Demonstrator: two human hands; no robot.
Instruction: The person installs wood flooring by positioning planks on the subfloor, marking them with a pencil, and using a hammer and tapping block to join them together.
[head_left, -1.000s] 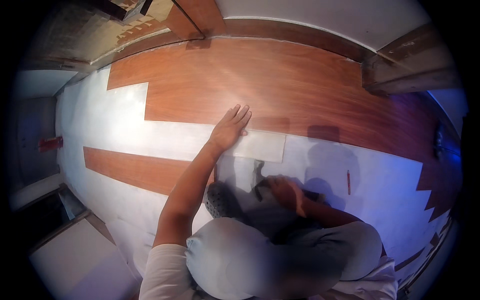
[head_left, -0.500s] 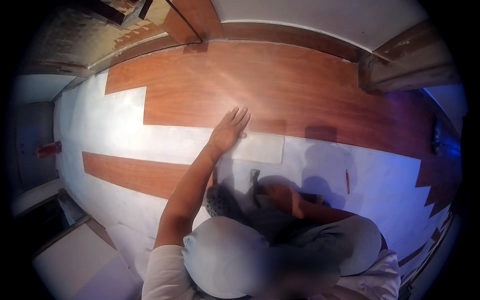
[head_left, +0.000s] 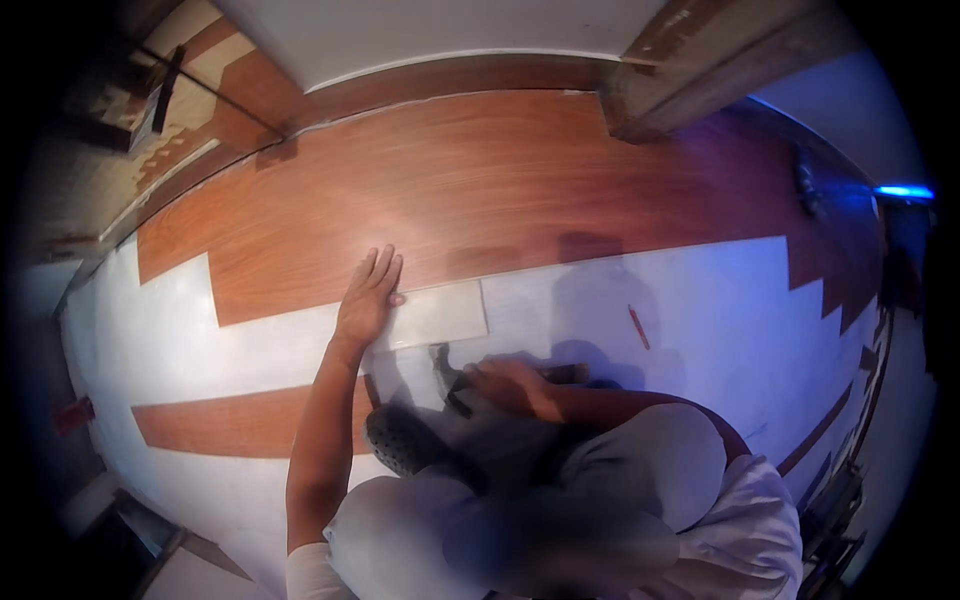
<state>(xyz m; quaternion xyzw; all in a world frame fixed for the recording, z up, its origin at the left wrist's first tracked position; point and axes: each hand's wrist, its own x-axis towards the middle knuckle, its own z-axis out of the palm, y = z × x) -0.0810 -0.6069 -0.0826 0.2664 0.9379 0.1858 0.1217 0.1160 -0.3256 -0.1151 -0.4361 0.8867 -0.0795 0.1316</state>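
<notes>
My left hand (head_left: 368,300) lies flat with its fingers stretched out, across the edge of the reddish-brown floor planks (head_left: 420,180). Its thumb side touches a short off-white board (head_left: 440,313), which sits against that plank edge. In my right hand (head_left: 508,386) is a hammer (head_left: 445,375), gripped around the handle close to the head. The hammer head is just below the board's near edge, and the handle points right. A loose brown plank (head_left: 250,418) lies on the white floor sheet to the left, its right end by my shoe.
A red pencil-like stick (head_left: 638,327) rests on the white underlay (head_left: 700,310) to the right. Wooden skirting and a post (head_left: 690,70) border the far side. A dark object (head_left: 806,185) lies on the planks at right, near a blue light. A red item (head_left: 72,416) is far left.
The view has swung, shifting the scene leftward. My right hand has brought the hammer closer to the off-white board's near edge. My left hand stays flat at the same plank edge.
</notes>
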